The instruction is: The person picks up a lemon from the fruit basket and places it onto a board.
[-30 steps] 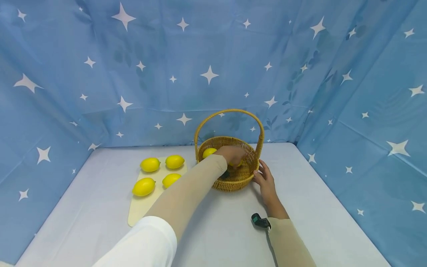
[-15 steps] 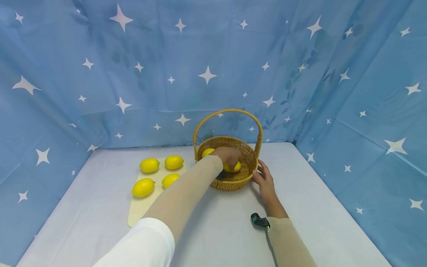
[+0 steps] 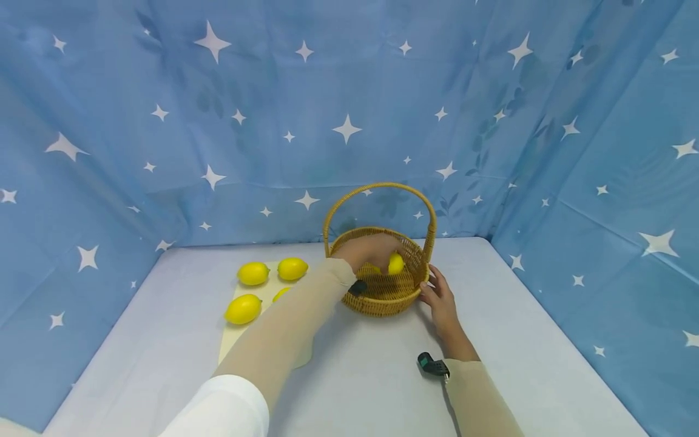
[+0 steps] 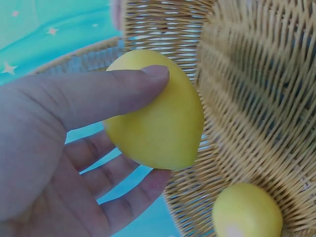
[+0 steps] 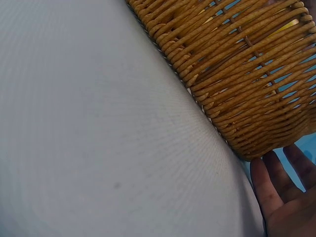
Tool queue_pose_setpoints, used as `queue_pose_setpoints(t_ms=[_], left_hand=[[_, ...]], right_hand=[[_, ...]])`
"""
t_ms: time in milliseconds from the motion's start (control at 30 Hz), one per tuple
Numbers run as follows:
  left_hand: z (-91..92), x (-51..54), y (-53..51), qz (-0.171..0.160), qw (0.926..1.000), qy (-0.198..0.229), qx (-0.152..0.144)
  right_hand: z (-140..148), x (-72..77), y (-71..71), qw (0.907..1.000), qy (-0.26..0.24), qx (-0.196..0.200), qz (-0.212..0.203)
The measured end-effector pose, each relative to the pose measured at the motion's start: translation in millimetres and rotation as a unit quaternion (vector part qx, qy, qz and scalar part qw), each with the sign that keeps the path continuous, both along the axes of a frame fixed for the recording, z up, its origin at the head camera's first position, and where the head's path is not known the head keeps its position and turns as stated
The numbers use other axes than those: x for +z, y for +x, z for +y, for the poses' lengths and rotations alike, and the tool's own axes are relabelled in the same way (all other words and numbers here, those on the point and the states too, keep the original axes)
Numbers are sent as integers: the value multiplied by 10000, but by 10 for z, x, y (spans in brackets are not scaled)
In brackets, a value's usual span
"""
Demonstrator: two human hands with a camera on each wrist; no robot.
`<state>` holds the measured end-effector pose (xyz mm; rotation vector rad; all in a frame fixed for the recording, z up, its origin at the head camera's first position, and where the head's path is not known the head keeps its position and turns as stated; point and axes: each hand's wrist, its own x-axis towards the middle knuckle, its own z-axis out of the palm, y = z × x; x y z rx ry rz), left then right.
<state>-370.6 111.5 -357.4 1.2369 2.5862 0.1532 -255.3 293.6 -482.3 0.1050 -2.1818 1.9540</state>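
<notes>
In the left wrist view my left hand (image 4: 64, 133) grips a yellow lemon (image 4: 168, 128), the thumb over one side and fingers beneath. That hand (image 3: 371, 249) is inside the wicker basket (image 3: 382, 307) in the head view, seen from behind. A second lemon (image 4: 247, 212) lies on the woven floor. In the head view a lemon (image 3: 397, 263) shows just beyond my fingers; which of the two it is I cannot tell. My right hand (image 3: 443, 306) rests against the basket's right outer side. Its straight fingers touch the weave low down in the right wrist view.
Several lemons (image 3: 253, 274) lie on a cream cutting board (image 3: 229, 340) left of the basket, partly behind my left forearm. The basket's tall handle (image 3: 386, 184) arches over the opening. A starry blue curtain (image 3: 273, 152) closes off the back and sides.
My left hand has moved left inside the basket. The lemon seen earlier at the basket's left side is out of sight there. My right hand stays against the basket.
</notes>
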Motion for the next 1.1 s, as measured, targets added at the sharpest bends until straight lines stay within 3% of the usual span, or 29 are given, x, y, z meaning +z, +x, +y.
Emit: queue_pose_setpoints(t_ms=[167, 300, 500, 700, 1100], left_hand=[[-113, 124, 122, 69, 9997, 229, -90], [-192, 195, 242, 311, 9985, 365, -267], [-336, 232, 415, 501, 9962, 636, -322], [-477, 254, 596, 708, 9954, 610, -228], [-869, 328, 904, 1291, 9894, 619, -229]], right_hand=[[51, -154, -88, 9998, -26, -150, -110], [70, -191, -105, 9997, 50, -209, -144], [30, -80, -25, 9999, 33, -82, -110], [-36, 44, 65, 9997, 159, -94, -150], [-33, 83, 21, 10000, 86, 41, 14]])
